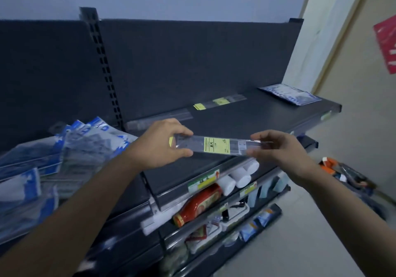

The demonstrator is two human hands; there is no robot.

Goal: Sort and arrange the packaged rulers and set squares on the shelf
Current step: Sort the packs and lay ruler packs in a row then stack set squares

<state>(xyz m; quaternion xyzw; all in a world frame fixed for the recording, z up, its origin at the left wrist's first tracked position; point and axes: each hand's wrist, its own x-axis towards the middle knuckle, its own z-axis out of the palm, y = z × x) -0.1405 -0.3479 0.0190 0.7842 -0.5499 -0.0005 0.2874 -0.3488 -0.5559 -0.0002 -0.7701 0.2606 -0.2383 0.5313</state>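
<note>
Head view — left hand (162,143) and right hand (280,150) pinch one packaged ruler (235,146) — yellow label (216,146) reads 直尺.

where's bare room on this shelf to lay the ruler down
The shelf is bare across its middle and front, between the rulers along the back, the flat packet at the far right end and the front edge. Left of the upright it is crowded: a pile of blue packets covers that bay.
</note>
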